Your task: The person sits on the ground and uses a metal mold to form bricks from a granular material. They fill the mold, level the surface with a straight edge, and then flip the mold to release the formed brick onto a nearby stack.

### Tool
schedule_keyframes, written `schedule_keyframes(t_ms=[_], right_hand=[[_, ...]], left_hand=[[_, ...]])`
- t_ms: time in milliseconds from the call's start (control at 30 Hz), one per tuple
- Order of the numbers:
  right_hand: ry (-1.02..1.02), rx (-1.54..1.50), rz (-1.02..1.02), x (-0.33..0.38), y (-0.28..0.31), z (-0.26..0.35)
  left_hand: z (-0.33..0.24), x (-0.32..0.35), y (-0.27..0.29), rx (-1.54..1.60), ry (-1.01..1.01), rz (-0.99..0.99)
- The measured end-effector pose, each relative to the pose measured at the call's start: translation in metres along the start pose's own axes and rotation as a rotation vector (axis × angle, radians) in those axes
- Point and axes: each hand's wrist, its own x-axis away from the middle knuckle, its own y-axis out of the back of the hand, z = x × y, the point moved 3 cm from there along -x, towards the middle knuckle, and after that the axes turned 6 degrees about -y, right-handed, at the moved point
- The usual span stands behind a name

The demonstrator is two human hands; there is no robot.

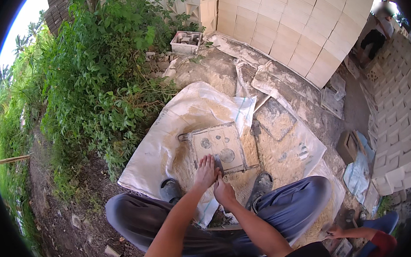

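Observation:
A square mould (219, 146) filled with pale sandy mix lies on a white sack sheet (178, 112) between my feet. My left hand (206, 172) rests flat with fingers spread on the mould's near edge. My right hand (223, 191) sits just beside it, fingers curled at the same edge; whether it grips anything cannot be told. Loose sand surrounds the mould. I am squatting, with both knees in grey trousers below the hands.
A wall of stacked pale blocks (292, 25) stands behind. Green bushes (96, 74) fill the left side. A grey block mould (186, 42) sits far back. Another person (378, 35) crouches at top right, and someone's hand (335, 230) shows at lower right.

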Motion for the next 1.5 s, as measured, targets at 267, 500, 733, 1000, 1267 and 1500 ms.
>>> schedule_keyframes(t_ms=[267,500,733,1000,1267,1500], right_hand=[[0.043,-0.06,-0.149,-0.142,0.035,0.047],[0.008,0.008,-0.04,-0.154,0.025,0.03],[0.023,0.004,-0.036,-0.078,-0.005,-0.011],[-0.052,0.11,0.056,-0.001,-0.024,-0.054],[0.001,0.032,-0.009,0.054,-0.006,-0.063],[0.064,-0.021,-0.186,-0.037,0.024,-0.036]], left_hand=[[0.068,-0.139,0.027,0.024,0.051,0.06],[0.07,-0.127,-0.004,0.046,0.08,0.099],[0.024,-0.055,-0.018,0.007,0.034,0.076],[-0.032,0.018,-0.032,0.033,0.035,0.092],[-0.062,0.058,-0.031,0.135,0.001,0.065],[-0.021,-0.05,-0.003,0.095,-0.038,-0.004]])
